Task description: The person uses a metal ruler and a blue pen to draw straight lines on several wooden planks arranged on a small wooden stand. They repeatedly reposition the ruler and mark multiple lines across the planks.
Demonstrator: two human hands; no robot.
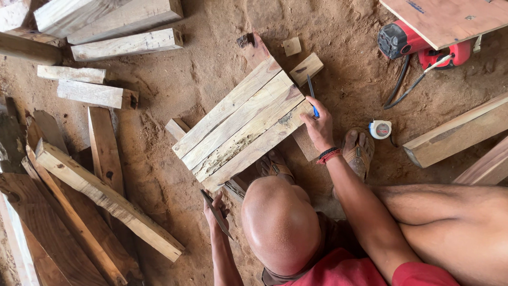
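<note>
Several pale planks (243, 124) lie side by side as one slanted panel on the sawdust floor. My right hand (319, 130) rests at the panel's right edge, fingers closed on a blue pen (313, 100) that points up and away from me. My left hand (213, 207) is below the panel's lower corner and grips a thin dark flat ruler (218, 216), held slanted and apart from the wood. A bald head (280, 225) sits between the two arms, and part of the panel's near end is hidden behind it.
A white tape measure (380, 128) lies beside a sandalled foot (357, 151). A red power tool (405, 39) with a black cable sits under a plywood sheet (450, 18) at top right. Loose planks (106, 198) pile up on the left, beams (457, 132) on the right, small offcuts (306, 69) above.
</note>
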